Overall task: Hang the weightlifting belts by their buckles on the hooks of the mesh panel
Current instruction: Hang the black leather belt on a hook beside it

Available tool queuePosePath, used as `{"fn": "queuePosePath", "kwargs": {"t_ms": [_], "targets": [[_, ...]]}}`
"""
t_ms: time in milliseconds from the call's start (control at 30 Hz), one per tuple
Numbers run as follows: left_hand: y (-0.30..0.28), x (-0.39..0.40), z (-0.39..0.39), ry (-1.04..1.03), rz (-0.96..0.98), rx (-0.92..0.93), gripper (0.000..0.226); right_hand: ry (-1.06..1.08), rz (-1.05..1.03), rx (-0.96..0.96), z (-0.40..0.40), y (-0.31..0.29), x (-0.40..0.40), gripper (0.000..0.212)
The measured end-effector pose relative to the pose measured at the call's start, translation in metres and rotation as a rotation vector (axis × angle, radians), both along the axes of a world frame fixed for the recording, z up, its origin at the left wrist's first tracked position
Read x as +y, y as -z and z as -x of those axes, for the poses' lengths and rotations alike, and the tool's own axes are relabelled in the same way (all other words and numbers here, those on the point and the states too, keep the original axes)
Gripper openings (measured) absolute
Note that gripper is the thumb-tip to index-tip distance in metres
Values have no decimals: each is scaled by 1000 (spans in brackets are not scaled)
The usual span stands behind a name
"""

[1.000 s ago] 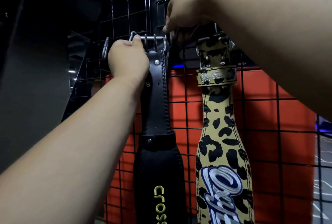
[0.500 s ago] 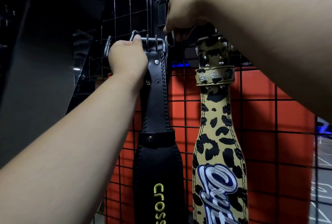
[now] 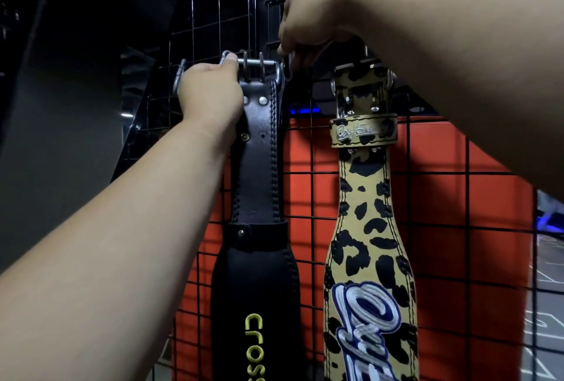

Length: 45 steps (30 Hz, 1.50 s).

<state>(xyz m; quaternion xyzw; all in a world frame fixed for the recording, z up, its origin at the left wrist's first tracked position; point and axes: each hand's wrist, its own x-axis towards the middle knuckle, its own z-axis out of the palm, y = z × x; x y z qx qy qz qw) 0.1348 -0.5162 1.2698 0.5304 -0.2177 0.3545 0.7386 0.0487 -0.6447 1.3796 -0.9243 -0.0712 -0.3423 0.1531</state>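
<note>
A black leather belt [image 3: 259,167] with yellow lettering hangs down the black mesh panel [image 3: 442,228]. My left hand [image 3: 210,93] grips its top end, thumb against the silver buckle [image 3: 259,64]. Just right of the buckle, my right hand [image 3: 308,20] pinches a silver hook [image 3: 287,70] on the mesh. A leopard-print belt [image 3: 369,228] hangs further right; my right forearm partly covers its buckle [image 3: 363,84].
Two more silver hooks [image 3: 180,74] stick out of the mesh left of my left hand. A red board [image 3: 494,258] stands behind the lower mesh. A dark wall panel [image 3: 61,106] fills the left side.
The black belt's buckle and my left hand have shifted slightly up and left. My right hand stays on the hook beside it.
</note>
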Motion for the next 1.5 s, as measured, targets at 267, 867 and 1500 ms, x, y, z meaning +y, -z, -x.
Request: {"fn": "queuePosePath", "kwargs": {"t_ms": [267,867,1500], "targets": [[-6,8,-11,43,-97,10,37,88,33,-17,0,-2,7,14],[-13,8,-5,316,-201,35,19,132,16,-64,-8,-4,7,23],[-17,-6,-24,-127,-28,35,38,102,-62,-17,-8,-6,12,22]]}}
